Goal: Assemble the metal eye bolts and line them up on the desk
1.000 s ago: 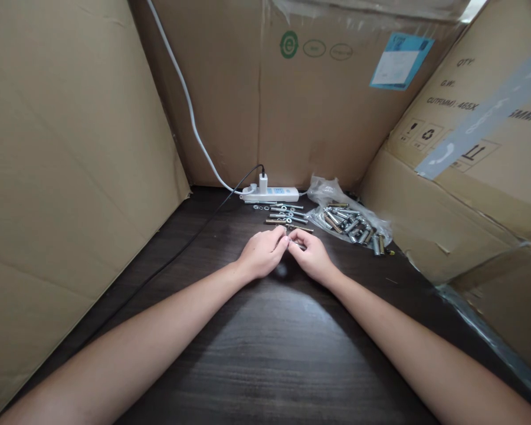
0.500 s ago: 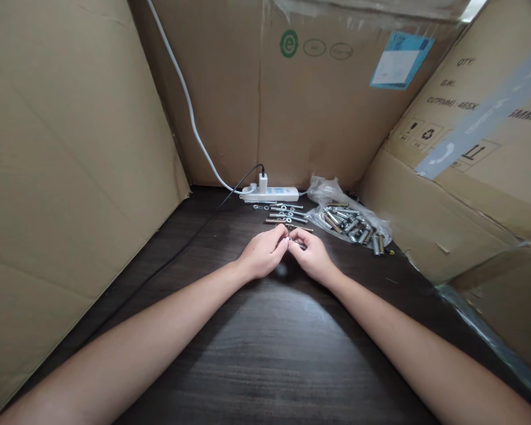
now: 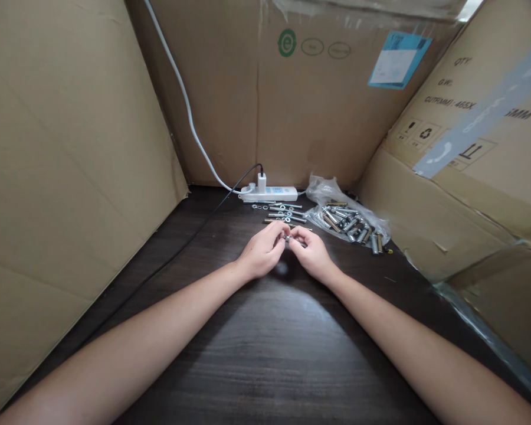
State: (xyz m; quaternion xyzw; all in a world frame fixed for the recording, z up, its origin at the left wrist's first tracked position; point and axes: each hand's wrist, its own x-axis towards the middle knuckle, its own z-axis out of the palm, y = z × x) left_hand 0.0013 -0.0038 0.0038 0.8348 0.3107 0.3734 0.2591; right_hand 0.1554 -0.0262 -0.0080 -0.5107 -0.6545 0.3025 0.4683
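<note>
My left hand [image 3: 266,249] and my right hand [image 3: 310,251] meet fingertip to fingertip over the table. Between them is a small shiny metal bolt [image 3: 287,238], mostly covered by the fingers. My right hand is closed round its shaft, and the left thumb and index finger pinch at its end. Whether a nut or washer sits on that end is too small to tell. Just beyond the hands lie several long bolts [image 3: 287,215] in rows, with loose washers [image 3: 259,207] beside them.
A clear plastic bag [image 3: 323,189] with several sleeve anchors [image 3: 354,224] lies at the back right. Behind the bolts stands a white power strip [image 3: 281,193] with a charger. A black cable [image 3: 172,257] crosses the dark table at left. Cardboard walls [image 3: 221,88] enclose three sides.
The left fingertips have shifted slightly at the bolt's end, and more of the metal shows between the hands. The view has moved a little; everything else stays put.
</note>
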